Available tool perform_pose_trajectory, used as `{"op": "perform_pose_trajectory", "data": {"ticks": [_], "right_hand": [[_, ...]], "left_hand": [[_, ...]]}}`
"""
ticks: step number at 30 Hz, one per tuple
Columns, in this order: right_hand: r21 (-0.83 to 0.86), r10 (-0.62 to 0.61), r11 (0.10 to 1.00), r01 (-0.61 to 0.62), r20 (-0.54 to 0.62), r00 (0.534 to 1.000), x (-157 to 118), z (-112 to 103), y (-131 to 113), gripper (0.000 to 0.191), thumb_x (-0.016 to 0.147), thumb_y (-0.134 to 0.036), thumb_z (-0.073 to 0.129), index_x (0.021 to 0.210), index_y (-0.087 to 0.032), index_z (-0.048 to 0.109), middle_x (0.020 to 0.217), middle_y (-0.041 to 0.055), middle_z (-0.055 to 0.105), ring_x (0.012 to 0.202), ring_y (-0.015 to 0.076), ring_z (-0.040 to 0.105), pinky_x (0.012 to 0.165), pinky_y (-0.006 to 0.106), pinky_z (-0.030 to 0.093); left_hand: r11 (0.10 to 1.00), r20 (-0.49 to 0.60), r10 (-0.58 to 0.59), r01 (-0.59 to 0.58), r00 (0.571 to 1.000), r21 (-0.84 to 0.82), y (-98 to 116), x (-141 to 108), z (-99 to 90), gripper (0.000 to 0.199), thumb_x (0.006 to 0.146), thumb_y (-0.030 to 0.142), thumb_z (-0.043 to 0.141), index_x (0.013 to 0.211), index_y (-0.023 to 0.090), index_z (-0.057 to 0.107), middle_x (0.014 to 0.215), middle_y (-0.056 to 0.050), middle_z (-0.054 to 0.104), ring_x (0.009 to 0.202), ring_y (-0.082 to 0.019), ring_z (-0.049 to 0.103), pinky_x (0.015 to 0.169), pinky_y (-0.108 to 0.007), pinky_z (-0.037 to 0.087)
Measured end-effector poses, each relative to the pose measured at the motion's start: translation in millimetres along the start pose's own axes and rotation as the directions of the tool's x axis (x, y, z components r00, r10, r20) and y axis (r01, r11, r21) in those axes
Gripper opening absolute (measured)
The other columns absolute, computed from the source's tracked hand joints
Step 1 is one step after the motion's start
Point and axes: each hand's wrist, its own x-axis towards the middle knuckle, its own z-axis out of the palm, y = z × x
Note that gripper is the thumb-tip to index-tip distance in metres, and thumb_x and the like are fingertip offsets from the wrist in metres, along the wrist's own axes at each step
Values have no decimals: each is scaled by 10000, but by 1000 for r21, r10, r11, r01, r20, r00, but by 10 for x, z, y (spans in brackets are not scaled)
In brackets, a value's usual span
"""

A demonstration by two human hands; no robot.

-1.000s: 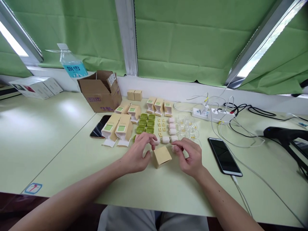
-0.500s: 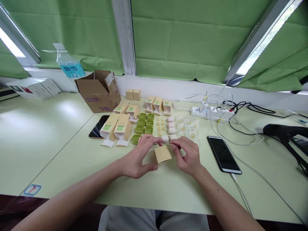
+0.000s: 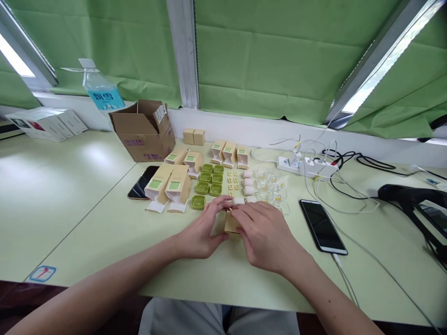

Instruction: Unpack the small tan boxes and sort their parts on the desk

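A small tan cardboard box stands on the table in front of me. My left hand grips its left side, thumb low and fingers at the far edge. Over its top and right side lies my right hand, fingers curled onto it and hiding much of the box. Just beyond are square green trays, small yellow pieces, white and pinkish rounded blocks and clear plastic pieces, set out in rows.
Opened tan cartons stand left of the trays, near a dark phone and a large brown carton. Two closed small boxes sit by the wall. To the right are a charging phone, a power strip and cables.
My right hand has moved left and come down over the box, its fingers now on the top. My left hand has closed in against the box's left side.
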Motion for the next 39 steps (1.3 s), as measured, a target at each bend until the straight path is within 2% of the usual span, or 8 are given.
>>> {"op": "perform_pose_trajectory", "data": {"ticks": [6, 14, 20, 23, 25, 30, 33, 39], "right_hand": [[-191, -10, 980, 56, 233, 972, 178, -170, -215, 408, 730, -104, 698, 1136, -132, 662, 994, 153, 771, 772, 287, 699, 677, 407, 428], [-441, -19, 885, 149, 285, 958, 311, -64, -496, 186, 983, -124, 551, 1160, -129, 609, 904, 201, 760, 700, 303, 691, 590, 387, 389], [-300, -107, 934, 196, 287, 952, 323, -133, -205, 267, 974, -70, 577, 1232, -137, 570, 954, 160, 785, 692, 283, 722, 543, 350, 350], [-93, 10, 996, 5, 166, 986, 306, -112, 112, 439, 926, -79, 637, 1335, -176, 511, 967, 82, 788, 638, 230, 693, 528, 316, 323], [18, 88, 996, -88, -44, 995, 275, -18, 297, 362, 948, -47, 537, 1273, -208, 541, 1052, 78, 780, 724, 213, 713, 554, 298, 365], [141, 10, 987, 76, -528, 849, 161, 312, 460, 321, 907, 29, 453, 909, -231, 642, 1193, 123, 673, 1219, 282, 639, 827, 379, 566], [196, 48, 977, 81, -578, 814, 85, 393, 441, 388, 875, 45, 470, 938, -242, 724, 1212, 118, 656, 1265, 314, 577, 989, 535, 565], [312, 137, 950, 0, -417, 898, -54, 298, 421, 442, 877, 17, 529, 1058, -281, 801, 1377, 105, 615, 1353, 350, 470, 1119, 649, 462]], "left_hand": [[997, -1, -15, 15, 1000, -72, 11, 16, 12, 881, 900, 137, 745, 1623, 292, 266, 1611, -211, 434, 1567, -379, 441, 1276, -638, 436], [982, -49, 24, -33, 999, -186, -72, 8, 48, 1060, 768, 118, 801, 1632, 304, 215, 1590, -195, 433, 1495, -362, 513, 1269, -596, 452], [994, -63, 25, -31, 998, -102, -18, 2, 78, 890, 856, 133, 749, 1582, 290, 258, 1520, -181, 483, 1458, -347, 531, 1249, -590, 472], [999, -49, -1, -1, 999, -41, 16, -3, 79, 847, 894, 144, 736, 1568, 296, 246, 1526, -182, 458, 1361, -325, 585, 1177, -589, 533], [999, -64, 44, -45, 997, -16, 36, 0, 64, 781, 898, 131, 732, 1518, 293, 286, 1531, -188, 431, 1392, -333, 555, 1148, -583, 550], [988, 37, 117, -120, 992, 92, 82, 22, -2, 531, 885, 65, 695, 1332, 266, 491, 1381, -164, 515, 1535, -374, 405, 1227, -613, 470], [990, 81, 72, -82, 994, 117, 109, 32, -33, 427, 903, 95, 698, 1286, 260, 605, 1346, -152, 531, 1466, -364, 489, 1216, -580, 491], [983, 85, 42, -57, 996, 174, 169, 46, -64, 492, 887, 98, 723, 1336, 290, 668, 1504, -153, 453, 1353, -324, 561, 1199, -559, 512]]}}
